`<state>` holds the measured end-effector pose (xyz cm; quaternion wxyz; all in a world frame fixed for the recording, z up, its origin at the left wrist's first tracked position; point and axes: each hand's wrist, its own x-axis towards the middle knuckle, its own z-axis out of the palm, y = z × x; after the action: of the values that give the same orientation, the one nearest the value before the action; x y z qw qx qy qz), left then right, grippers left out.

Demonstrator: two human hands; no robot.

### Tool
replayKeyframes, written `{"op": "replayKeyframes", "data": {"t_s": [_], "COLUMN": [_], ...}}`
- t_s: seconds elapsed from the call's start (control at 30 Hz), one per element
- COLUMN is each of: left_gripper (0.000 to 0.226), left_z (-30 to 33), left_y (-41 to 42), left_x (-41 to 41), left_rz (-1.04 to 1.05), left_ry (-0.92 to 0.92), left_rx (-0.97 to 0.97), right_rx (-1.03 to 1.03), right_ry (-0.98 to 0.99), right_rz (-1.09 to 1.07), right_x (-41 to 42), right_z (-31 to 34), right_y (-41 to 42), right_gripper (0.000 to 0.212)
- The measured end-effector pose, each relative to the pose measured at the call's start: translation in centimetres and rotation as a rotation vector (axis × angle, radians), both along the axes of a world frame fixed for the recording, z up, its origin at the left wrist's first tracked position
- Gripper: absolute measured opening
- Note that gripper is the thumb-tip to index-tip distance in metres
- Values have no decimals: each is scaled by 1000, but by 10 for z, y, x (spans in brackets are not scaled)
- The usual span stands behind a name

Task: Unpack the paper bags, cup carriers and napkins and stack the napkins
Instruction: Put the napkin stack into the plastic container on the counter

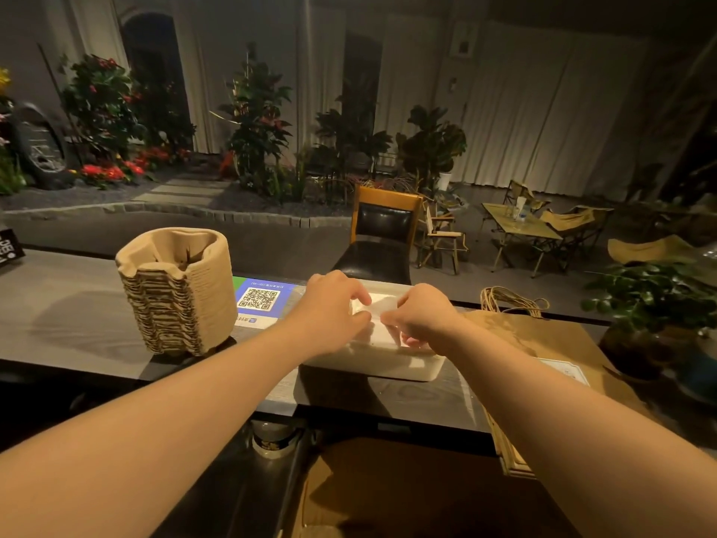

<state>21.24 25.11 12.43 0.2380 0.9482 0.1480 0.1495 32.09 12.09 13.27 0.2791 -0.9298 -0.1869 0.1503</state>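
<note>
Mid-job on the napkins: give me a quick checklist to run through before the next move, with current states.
1. Napkin pack flat on the counter: ok.
2. Left hand pinching the wrapper: ok.
3. Right hand gripping the wrapper: ok.
4. Wrapper opened: cannot tell.
5. Cup carriers stacked upright, apart from the pack: ok.
6. Paper bags lying flat to the right: ok.

Both hands on the napkin pack at the table's middle.
The left hand (333,304) and right hand (421,318) pinch wrapping atop the napkins (388,357); cup carriers (176,293) stand left, paper bags (551,339) lie right.
</note>
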Motion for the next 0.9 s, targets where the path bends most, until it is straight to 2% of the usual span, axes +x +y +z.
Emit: {"op": "replayKeyframes", "data": {"t_s": [0.07, 0.3, 0.4, 0.53, 0.67, 0.9], "left_gripper": [22, 14, 23, 32, 22, 11], "left_z": [-4, -9, -7, -4, -4, -2], "left_y": [2, 2, 0, -8, -24, -73], "left_x": [3, 9, 9, 0, -15, -76], "left_rz": [-8, -9, -3, 3, 21, -16], "left_ry": [31, 81, 88, 9, -125, -239], "left_rx": [27, 85, 96, 57, -10, -59], "right_rx": [-9, 54, 172, 257, 269, 339], "right_ry": [-35, -116, -218, -282, -363, -456], "right_rz": [35, 23, -18, 33, 88, 204], "right_x": [0, -7, -14, -29, -47, -110], "right_z": [-1, -1, 0, 5, 7, 13], "right_y": [0, -7, -8, -19, -40, -106], "right_gripper": [11, 17, 8, 11, 15, 30]}}
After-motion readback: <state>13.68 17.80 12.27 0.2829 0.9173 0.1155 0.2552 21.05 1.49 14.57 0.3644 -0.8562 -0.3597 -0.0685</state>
